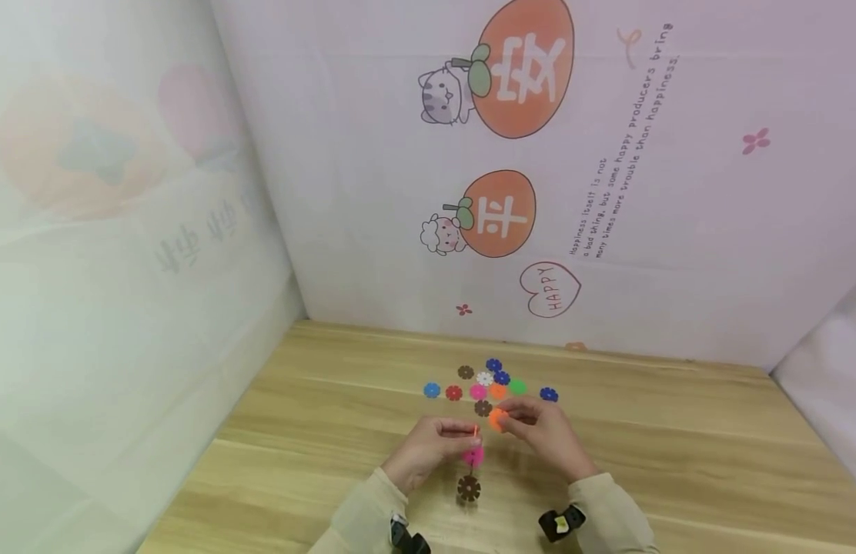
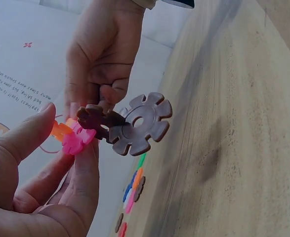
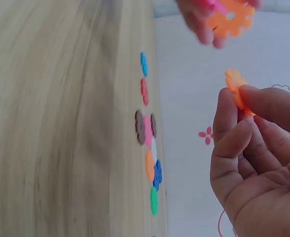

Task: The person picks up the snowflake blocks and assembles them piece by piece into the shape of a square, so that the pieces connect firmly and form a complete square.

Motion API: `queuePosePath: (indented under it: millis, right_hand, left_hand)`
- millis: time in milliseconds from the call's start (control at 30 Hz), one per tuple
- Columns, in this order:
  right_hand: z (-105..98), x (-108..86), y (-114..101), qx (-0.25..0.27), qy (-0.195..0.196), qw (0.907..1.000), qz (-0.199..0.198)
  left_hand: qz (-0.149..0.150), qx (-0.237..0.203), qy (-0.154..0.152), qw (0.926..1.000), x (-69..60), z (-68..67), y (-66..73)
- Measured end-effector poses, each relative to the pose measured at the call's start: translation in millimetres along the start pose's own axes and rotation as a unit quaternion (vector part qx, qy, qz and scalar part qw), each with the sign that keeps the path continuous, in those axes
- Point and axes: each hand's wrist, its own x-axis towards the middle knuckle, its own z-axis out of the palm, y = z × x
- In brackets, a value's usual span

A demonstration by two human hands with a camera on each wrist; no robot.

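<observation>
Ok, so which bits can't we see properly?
Head view: how the orange piece meets the pink piece; the left hand covers it.
Right wrist view: part of the other orange piece, covered by the right hand.
Right wrist view: the left hand, blurred and cut by the top edge.
Left wrist view: the red piece, cut by the bottom edge.

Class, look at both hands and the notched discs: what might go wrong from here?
The left hand grips the joined chain near one end; the brown disc at the other, which neither hand holds, might work loose. The right hand pinches a single orange disc, which might slip.
</observation>
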Motion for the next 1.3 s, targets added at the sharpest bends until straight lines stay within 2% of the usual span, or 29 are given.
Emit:
queuePosePath:
  millis: [300,500,733,900,1033,1300]
  right_hand:
    - [4.4,-2.1,-9.0,0.048,-0.026,0.9985,0.002]
    - [3.0,-1.0,-15.9,0.035,-0.033,0.9987,-0.014]
    - [3.0,-0.5,-15.2,0.037,-0.076,0.9949,-0.055]
    - [7.4,-0.9,-16.6,0.025,-0.082,0.9933,-0.077]
    - [12.4,-1.2,-18.5,0.023,-0.083,0.9933,-0.077]
    - [14.4,0.9,-16.8,0.0,-0.095,0.9914,-0.09]
  left_hand:
    - [0.011,0.008,-0.011,0.9998,0.4,2.1,0.7]
    - [0.009,0.014,-0.017,0.9997,-0.7,2.9,3.2]
    - [0.015,0.022,-0.021,0.9994,-0.9,4.5,3.7]
    - [0.01,0.029,-0.01,0.9995,-3.1,6.3,2.1]
    - [0.01,0.038,0.0,0.9992,-6.0,6.2,-0.1]
    - [0.01,0.01,-0.014,0.9998,-1.9,5.1,-1.4]
